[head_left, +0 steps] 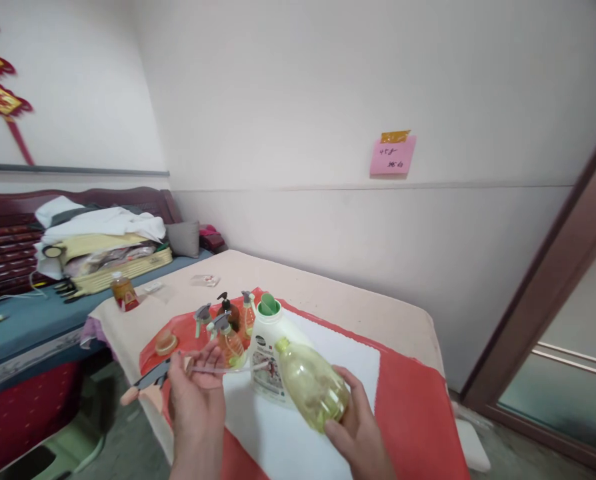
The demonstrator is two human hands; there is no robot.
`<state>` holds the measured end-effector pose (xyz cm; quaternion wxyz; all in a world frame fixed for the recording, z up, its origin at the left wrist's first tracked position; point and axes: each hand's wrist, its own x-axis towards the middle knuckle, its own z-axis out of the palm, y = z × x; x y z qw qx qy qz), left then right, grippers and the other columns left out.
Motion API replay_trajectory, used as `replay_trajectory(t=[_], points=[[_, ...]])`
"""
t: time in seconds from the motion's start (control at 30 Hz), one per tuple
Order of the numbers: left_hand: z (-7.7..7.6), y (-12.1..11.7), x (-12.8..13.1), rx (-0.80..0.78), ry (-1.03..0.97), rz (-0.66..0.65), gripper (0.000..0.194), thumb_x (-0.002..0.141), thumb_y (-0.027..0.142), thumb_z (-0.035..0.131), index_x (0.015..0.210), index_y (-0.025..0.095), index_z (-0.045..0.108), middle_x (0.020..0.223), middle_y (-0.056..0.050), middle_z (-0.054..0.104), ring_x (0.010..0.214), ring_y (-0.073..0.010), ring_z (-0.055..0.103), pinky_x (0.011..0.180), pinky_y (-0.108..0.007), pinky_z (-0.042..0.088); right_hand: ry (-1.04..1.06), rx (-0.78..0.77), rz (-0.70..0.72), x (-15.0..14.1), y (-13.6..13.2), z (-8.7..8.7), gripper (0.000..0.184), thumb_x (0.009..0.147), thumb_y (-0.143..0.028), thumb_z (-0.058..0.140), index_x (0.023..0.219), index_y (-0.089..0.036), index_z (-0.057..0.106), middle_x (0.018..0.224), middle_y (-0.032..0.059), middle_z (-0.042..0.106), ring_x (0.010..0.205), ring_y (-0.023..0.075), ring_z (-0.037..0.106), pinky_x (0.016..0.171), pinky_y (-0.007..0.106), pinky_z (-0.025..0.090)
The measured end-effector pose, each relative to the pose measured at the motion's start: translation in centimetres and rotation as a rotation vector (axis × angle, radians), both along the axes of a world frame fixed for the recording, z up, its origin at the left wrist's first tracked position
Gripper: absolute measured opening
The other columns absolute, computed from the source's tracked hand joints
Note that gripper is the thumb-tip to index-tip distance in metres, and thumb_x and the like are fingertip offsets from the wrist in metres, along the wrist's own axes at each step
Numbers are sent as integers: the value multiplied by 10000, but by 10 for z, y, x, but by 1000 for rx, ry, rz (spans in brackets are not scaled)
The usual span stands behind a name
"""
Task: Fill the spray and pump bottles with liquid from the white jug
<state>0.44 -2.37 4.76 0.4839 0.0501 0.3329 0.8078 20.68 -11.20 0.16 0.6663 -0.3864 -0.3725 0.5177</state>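
My left hand, palm turned up, has its fingers closed on a trigger spray head in grey and peach. Its thin clear dip tube points right, across the front of a white jug. The jug stands upright with a green piece in its mouth. In my right hand is a see-through yellow-green bottle, tilted with its uncapped neck up and to the left. The bottle is in front of the jug. Behind my left hand stand several small spray bottles and a brown pump bottle.
A red cloth with a white sheet over it covers part of the beige table. A round container and a drink bottle stand at left. A red-covered stool is beside the table.
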Motion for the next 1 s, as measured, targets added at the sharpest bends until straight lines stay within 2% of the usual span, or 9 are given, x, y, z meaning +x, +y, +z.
replay_trajectory(t=[0.13, 0.23, 0.37, 0.53, 0.67, 0.77, 0.87, 1.0], points=[[-4, -4, 7, 37, -11, -89, 257, 857, 414, 532, 711, 202, 528, 761, -46, 701, 728, -136, 657, 755, -259, 526, -174, 9, -24, 8, 21, 49, 689, 712, -462, 726, 1267, -298, 352, 1220, 62, 596, 1027, 216, 598, 883, 336, 463], [-5, -4, 7, 52, -31, -110, 235, 856, 390, 543, 723, 196, 539, 765, -59, 707, 733, -134, 663, 754, -252, 525, -389, 0, -24, 16, 43, 74, 649, 742, -482, 685, 1278, -293, 372, 1275, 72, 559, 1003, 216, 606, 874, 354, 473], [-4, -4, 1, 49, -69, -121, 226, 845, 380, 570, 726, 190, 543, 773, -73, 715, 725, -136, 666, 739, -253, 529, -758, -11, -13, 28, 67, 97, 656, 784, -530, 600, 1336, -266, 365, 1095, 49, 606, 898, 205, 609, 848, 386, 462], [-4, -5, -1, 49, -90, -142, 222, 847, 377, 576, 738, 184, 554, 772, -78, 716, 725, -137, 670, 738, -258, 533, -959, -29, 10, 35, 87, 134, 636, 765, -529, 626, 1306, -258, 429, 966, 15, 624, 885, 206, 592, 824, 374, 435], [-5, -7, 1, 42, -107, -179, 214, 833, 362, 599, 731, 182, 542, 775, -79, 718, 673, -127, 664, 697, -248, 533, -1088, -45, -25, 27, 106, 166, 569, 762, -567, 607, 1197, -221, 486, 885, 21, 642, 818, 209, 591, 745, 358, 416], [-4, -7, 1, 36, -119, -195, 211, 818, 357, 613, 731, 182, 535, 759, -80, 720, 640, -129, 662, 662, -241, 530, -1177, -57, -57, 14, 117, 186, 537, 755, -560, 602, 1150, -207, 513, 928, 55, 653, 849, 222, 592, 749, 360, 414], [-3, -6, -3, 27, -133, -190, 202, 814, 347, 616, 737, 179, 535, 748, -85, 720, 624, -128, 661, 650, -237, 527, -1275, -52, -63, -2, 123, 201, 524, 760, -562, 590, 1142, -211, 523, 985, 81, 652, 872, 232, 591, 752, 361, 418], [-2, -5, -7, 27, -159, -186, 204, 809, 351, 620, 738, 181, 531, 746, -82, 719, 618, -129, 660, 651, -240, 526, -1416, -45, -72, -21, 132, 213, 541, 745, -584, 593, 1139, -220, 530, 947, 86, 655, 854, 250, 590, 744, 376, 409]])
